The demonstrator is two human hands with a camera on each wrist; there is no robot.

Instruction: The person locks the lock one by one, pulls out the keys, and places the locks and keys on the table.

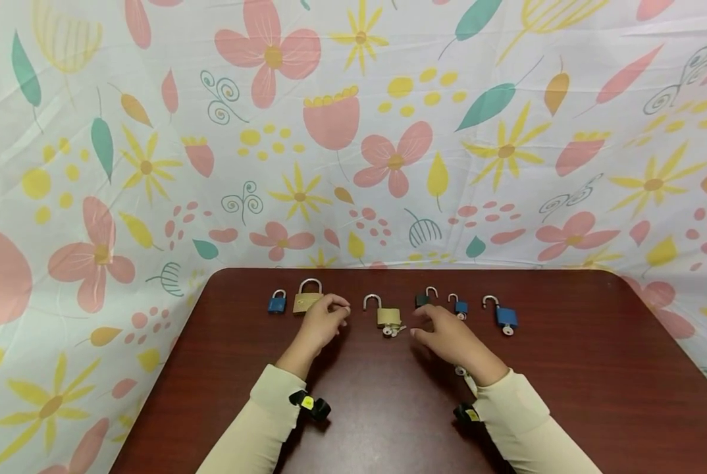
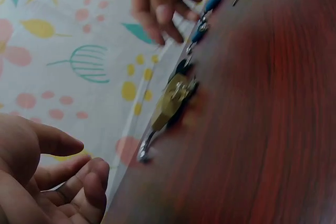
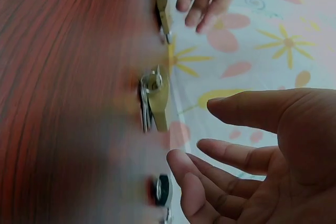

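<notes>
My left hand (image 1: 325, 321) hovers beside a large brass padlock (image 1: 303, 303) with its shackle closed, covering that lock's right side. Its fingers are loosely bent and hold nothing. Between my hands lies a brass padlock (image 1: 388, 316) with its shackle swung open and keys (image 1: 392, 330) in its bottom. My right hand (image 1: 448, 334) is held over the table right of that lock, thumb and fingers apart, nothing between them. It partly hides a black padlock (image 1: 422, 300) with an open shackle. In the right wrist view, the right hand (image 3: 236, 166) touches no lock.
A small blue padlock (image 1: 277, 303), closed, lies at the far left. Two blue padlocks with open shackles and keys, one small (image 1: 461, 307) and one larger (image 1: 506, 317), lie at the right. Keys (image 1: 469, 380) show beneath my right wrist. A floral cloth (image 1: 341, 197) hangs behind the brown table (image 1: 365, 408).
</notes>
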